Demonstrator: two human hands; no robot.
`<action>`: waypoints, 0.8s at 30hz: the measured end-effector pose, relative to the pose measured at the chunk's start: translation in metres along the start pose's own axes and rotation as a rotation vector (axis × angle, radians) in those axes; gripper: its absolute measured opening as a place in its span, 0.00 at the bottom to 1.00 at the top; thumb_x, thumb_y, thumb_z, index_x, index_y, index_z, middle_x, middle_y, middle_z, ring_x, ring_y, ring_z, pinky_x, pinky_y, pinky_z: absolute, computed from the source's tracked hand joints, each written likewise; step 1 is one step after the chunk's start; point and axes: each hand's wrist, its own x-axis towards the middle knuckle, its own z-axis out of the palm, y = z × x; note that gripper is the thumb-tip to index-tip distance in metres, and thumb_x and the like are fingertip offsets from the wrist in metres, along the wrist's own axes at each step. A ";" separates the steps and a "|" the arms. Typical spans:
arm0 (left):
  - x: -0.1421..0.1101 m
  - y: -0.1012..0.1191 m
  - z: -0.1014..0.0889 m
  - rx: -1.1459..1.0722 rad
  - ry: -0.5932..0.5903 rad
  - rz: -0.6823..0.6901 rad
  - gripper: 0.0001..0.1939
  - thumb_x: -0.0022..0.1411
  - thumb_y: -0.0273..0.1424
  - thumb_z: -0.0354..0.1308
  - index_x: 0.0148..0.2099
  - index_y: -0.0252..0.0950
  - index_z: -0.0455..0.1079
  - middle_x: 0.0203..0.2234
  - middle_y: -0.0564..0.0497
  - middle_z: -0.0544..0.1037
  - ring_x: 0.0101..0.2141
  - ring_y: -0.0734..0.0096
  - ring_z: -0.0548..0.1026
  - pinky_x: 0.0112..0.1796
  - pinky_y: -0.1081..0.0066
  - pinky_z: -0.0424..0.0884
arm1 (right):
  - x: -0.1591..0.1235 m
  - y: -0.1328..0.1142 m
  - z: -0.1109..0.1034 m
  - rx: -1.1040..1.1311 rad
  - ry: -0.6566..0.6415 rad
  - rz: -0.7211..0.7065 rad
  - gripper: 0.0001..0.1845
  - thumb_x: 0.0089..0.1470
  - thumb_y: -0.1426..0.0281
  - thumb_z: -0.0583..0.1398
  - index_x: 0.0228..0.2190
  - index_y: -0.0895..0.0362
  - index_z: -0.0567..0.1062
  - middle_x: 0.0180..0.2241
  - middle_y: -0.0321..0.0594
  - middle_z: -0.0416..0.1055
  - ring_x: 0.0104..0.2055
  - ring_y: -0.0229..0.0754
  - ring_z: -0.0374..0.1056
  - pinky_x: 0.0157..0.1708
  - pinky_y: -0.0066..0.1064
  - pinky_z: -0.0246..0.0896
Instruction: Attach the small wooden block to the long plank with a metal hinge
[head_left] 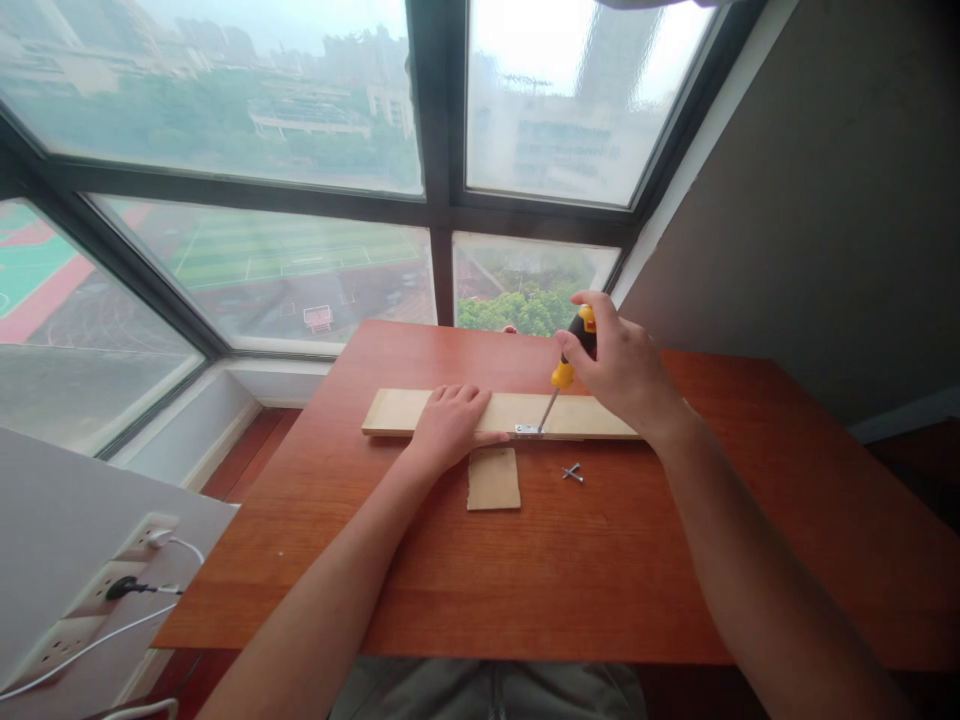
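A long pale wooden board lies crosswise on the table. My left hand rests over its left half, fingers together across the top and thumb stretched along the front edge, holding it. A small metal bracket sits at the board's front edge, just right of that thumb. In my right hand is a yellow and black screwdriver, gripped by the handle. It leans, with its shaft down and its tip at the bracket's right part. Whether a screw is under the tip is too small to tell.
A few loose screws lie on the reddish-brown table in front of the board. A tan square of cardboard lies beside them. Windows rise behind the table. Wall sockets with plugged-in cables are at the lower left.
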 end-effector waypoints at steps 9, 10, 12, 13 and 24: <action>-0.001 -0.001 0.002 -0.002 0.009 0.003 0.30 0.63 0.56 0.48 0.55 0.38 0.66 0.45 0.42 0.74 0.49 0.55 0.70 0.50 0.61 0.61 | -0.003 0.003 -0.009 0.052 -0.030 -0.014 0.15 0.57 0.59 0.55 0.43 0.52 0.70 0.30 0.36 0.72 0.28 0.41 0.66 0.30 0.32 0.57; -0.001 -0.001 0.002 -0.002 0.009 0.003 0.31 0.63 0.56 0.49 0.55 0.38 0.66 0.45 0.42 0.74 0.49 0.54 0.70 0.50 0.61 0.61 | -0.003 0.003 -0.009 -0.003 0.001 0.002 0.15 0.57 0.57 0.56 0.42 0.52 0.71 0.29 0.36 0.71 0.27 0.41 0.66 0.30 0.32 0.56; -0.001 -0.001 0.001 0.000 0.007 0.001 0.30 0.63 0.56 0.49 0.55 0.38 0.66 0.46 0.42 0.74 0.49 0.55 0.70 0.50 0.62 0.60 | -0.002 0.003 -0.009 -0.062 0.049 0.007 0.16 0.57 0.56 0.56 0.41 0.53 0.73 0.28 0.37 0.72 0.28 0.42 0.66 0.30 0.33 0.55; -0.001 0.000 0.001 0.002 0.006 -0.001 0.30 0.63 0.56 0.49 0.55 0.39 0.66 0.46 0.42 0.74 0.49 0.54 0.70 0.50 0.62 0.60 | -0.001 0.003 -0.009 -0.064 0.056 -0.005 0.16 0.57 0.58 0.56 0.42 0.53 0.73 0.29 0.38 0.72 0.29 0.43 0.67 0.31 0.33 0.56; -0.001 -0.002 0.003 0.008 0.010 0.002 0.30 0.63 0.56 0.48 0.55 0.39 0.66 0.46 0.43 0.75 0.49 0.55 0.70 0.50 0.61 0.60 | 0.002 -0.003 -0.019 -0.170 0.021 -0.003 0.13 0.56 0.58 0.56 0.36 0.52 0.75 0.28 0.39 0.74 0.29 0.44 0.67 0.28 0.33 0.53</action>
